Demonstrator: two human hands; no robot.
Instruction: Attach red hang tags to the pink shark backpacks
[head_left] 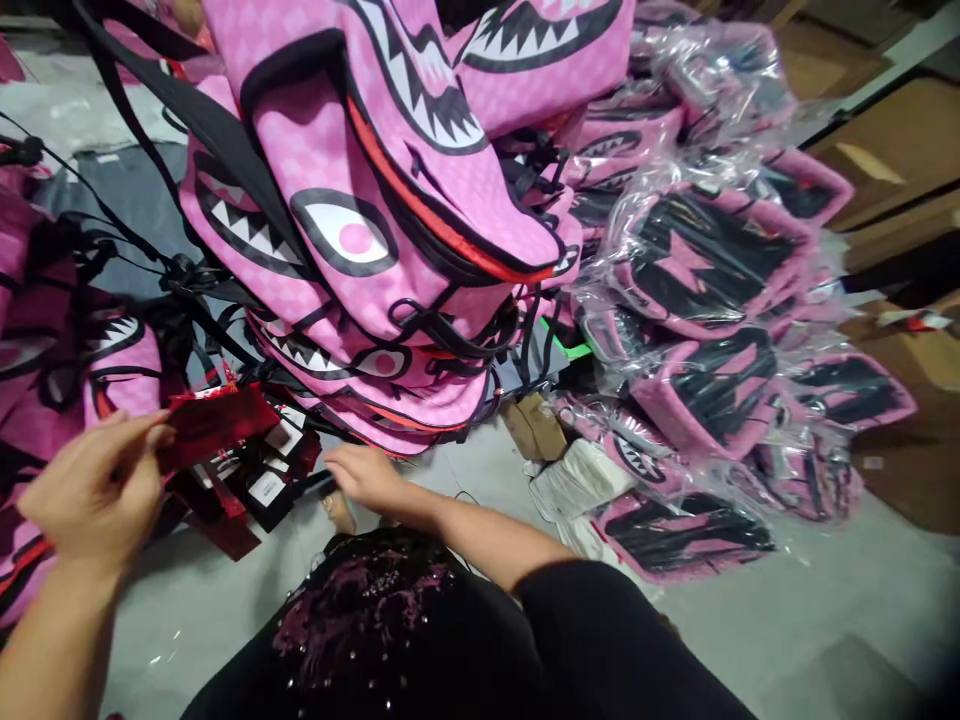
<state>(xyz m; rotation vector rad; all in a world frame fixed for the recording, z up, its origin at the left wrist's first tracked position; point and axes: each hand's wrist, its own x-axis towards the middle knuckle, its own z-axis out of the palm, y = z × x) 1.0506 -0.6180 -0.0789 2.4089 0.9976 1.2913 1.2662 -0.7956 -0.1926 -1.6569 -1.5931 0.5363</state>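
Note:
My left hand (97, 490) is closed, thumb and fingers pinching the end of a glossy red tag (221, 420). Below that tag lies a pile of red and black tags (262, 490), some bearing white labels, at the table's near edge. To the right of the pile is my right hand (367, 475), its fingers curled together. Whether a small thing sits between those fingertips is too unclear to see. Just beyond my hands, pink backpacks (450, 190) with shark teeth, printed eyes, red-edged zips and black straps are stacked on the table.
More pink bags (45, 350) with black straps lie at the left. On the right, several backpacks in clear plastic (712, 260) form a tall heap down to the floor (750, 630). Cardboard boxes (900, 150) stand behind it. A small brown carton (534, 425) sits near the table.

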